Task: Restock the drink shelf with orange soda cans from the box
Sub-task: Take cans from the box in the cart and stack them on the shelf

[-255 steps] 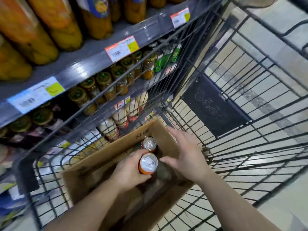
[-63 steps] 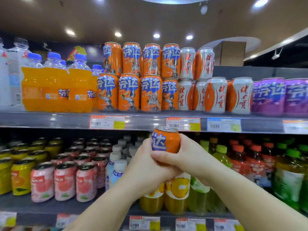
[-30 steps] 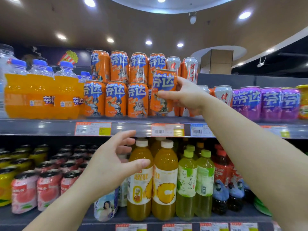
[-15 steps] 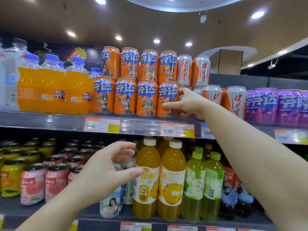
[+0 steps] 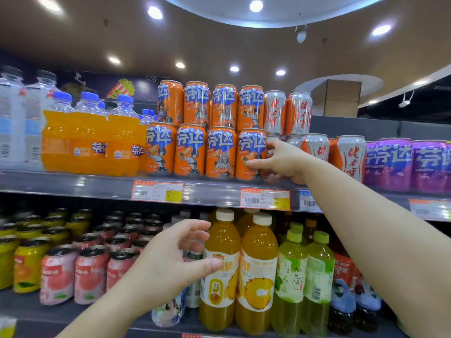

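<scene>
The placing step looks all but finished: the orange soda can [image 5: 251, 154] stands upright at the right end of the front row on the drink shelf [image 5: 102, 185], touching its orange neighbour, and the right hand [image 5: 280, 161] grasps it, thumb across the front and fingers behind. The left hand [image 5: 170, 259] hangs released below, fingers loosely curled around nothing. Next, I judge, the right hand should let go without tipping the can, then return to the box, which is out of view
</scene>
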`<state>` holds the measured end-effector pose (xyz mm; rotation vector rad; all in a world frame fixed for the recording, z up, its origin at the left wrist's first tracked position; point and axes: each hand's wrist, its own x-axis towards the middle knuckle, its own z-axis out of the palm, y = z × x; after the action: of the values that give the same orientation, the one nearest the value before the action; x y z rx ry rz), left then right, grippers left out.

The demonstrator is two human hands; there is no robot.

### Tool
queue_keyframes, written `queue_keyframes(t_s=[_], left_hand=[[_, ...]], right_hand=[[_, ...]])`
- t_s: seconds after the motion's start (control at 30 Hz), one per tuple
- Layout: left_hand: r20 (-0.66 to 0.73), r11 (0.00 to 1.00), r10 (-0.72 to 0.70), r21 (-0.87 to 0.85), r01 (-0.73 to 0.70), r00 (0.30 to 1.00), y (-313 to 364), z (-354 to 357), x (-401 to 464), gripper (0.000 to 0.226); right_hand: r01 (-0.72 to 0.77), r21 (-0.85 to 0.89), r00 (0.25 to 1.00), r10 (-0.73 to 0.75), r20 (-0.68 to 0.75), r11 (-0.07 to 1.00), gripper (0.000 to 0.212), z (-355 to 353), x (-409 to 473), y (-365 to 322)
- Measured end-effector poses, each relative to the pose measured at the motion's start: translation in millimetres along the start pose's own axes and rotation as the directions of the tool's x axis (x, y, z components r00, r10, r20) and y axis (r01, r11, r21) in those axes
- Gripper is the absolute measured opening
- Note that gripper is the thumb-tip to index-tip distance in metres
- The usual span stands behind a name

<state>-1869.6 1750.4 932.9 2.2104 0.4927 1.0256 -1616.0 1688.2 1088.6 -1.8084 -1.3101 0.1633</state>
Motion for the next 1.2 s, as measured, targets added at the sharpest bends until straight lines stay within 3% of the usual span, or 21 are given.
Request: queue_keyframes(t_s=[0.07,0.13,0.2,0.23,0.33,0.47,0.63,0.8,0.97,1.2], left_hand=[[-0.007,1.000,-0.008,-0.001,0.008,1.000,0.9,-0.9,-2.1,0.052],[-0.045,1.000,-0.009,0.008,0.009,0.999,-0.1,-3.9,-4.3,0.053],[-0.117,1.000,-0.009,0.025,0.012,0.993,-3.9,-8.2,-7.5,0.056],[-0.159,0.999,-0.015,0.025,0.020,0.987,-6.4,-10.0,-9.3,0.056],[-0.268,0.998,-0.057,0.025,0.066,0.962,-15.1,-10.6,-16.8,0.050],[-0.319,0.983,-0.087,0.125,0.133,0.944,-35.2,-3.1,-31.0,0.042],[-0.272,0.939,-0.156,0.258,0.228,0.950,-67.6,8.9,-67.4,0.054],[-0.169,0.896,-0.255,0.328,0.298,0.952,-114.5,9.1,-116.7,0.059],[-0.034,0.858,-0.302,0.425,0.287,0.953,-177.8,8.7,-174.7,0.062],[0.061,0.826,-0.361,0.483,0.289,0.930,-275.2,0.4,-273.3,0.068]], right_hand=[[-0.001,-0.009,0.997,0.001,-0.077,1.000,0.070,-1.3,-7.6,-4.8],[0.119,-0.050,0.944,-0.129,-0.304,0.992,0.078,-2.1,-22.0,-9.9],[0.342,-0.082,0.811,-0.338,-0.478,0.936,0.063,8.5,-49.0,-15.2],[0.428,-0.065,0.779,-0.404,-0.479,0.901,0.054,19.0,-63.2,-14.7],[0.506,0.035,0.837,-0.481,-0.259,0.862,0.043,64.2,-102.0,-0.8],[0.382,0.020,0.924,-0.382,-0.010,0.924,0.052,128.8,-119.5,37.2],[0.292,0.046,0.935,-0.295,0.197,0.955,0.056,200.3,-130.6,79.8],[0.215,0.045,0.925,-0.218,0.311,0.976,0.058,260.4,-152.5,103.8],[0.174,-0.075,0.901,-0.128,0.415,0.982,0.060,320.2,-187.1,127.8],[0.126,-0.180,0.896,-0.034,0.443,0.976,0.063,429.3,-257.8,170.4]])
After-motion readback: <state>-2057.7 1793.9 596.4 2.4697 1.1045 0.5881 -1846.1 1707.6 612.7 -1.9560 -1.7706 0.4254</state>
